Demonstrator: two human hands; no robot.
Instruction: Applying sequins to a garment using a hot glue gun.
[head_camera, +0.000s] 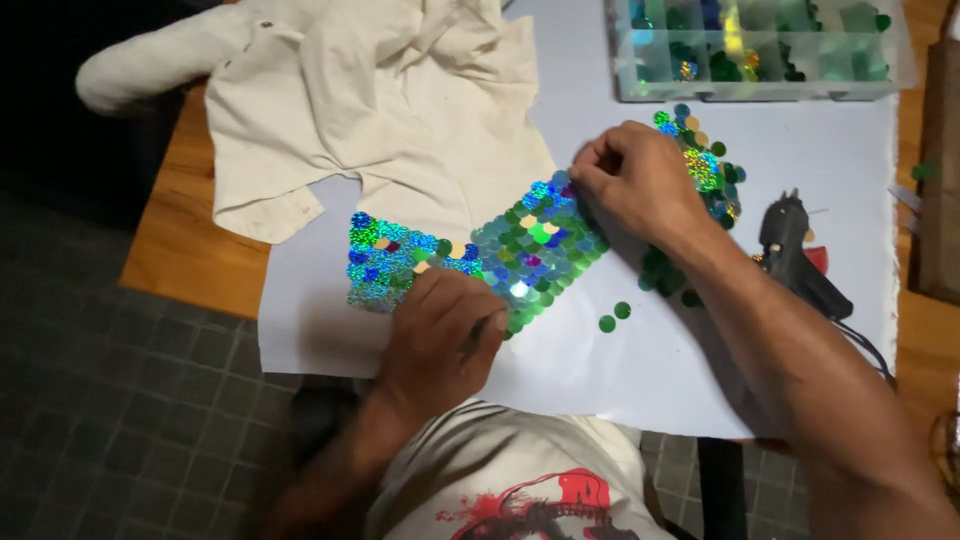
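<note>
Two bare hands work on a sequin-covered strip (500, 255) that lies flat on a white paper sheet (640, 370) spread over a wooden table (175, 235). The strip runs from lower left to upper right, packed with overlapping round sequins in blue, green and holographic silver.

The left hand (440, 335) presses down on the near edge of the strip around its middle, fingers curled and flattened against the sequins; nothing is seen pinched in it. The right hand (635, 180) rests at the strip's far right end, fingertips bunched together and touching the sequins there. Whether a single sequin sits between those fingertips cannot be told.

Just beyond the right hand a loose pile of sequins (705, 165) is scattered on the paper, mostly green and shiny, and a few green sequins (614, 317) lie apart near the forearm. A black glue gun (790, 250) lies on the paper to the right, well clear of the strip, its cord trailing off toward the edge.

At the far side of the table stands a clear compartment box (760, 50) holding sorted sequins. A crumpled cream cloth (390, 90) covers the upper left part of the table, its edge overlapping the paper near the strip.
</note>
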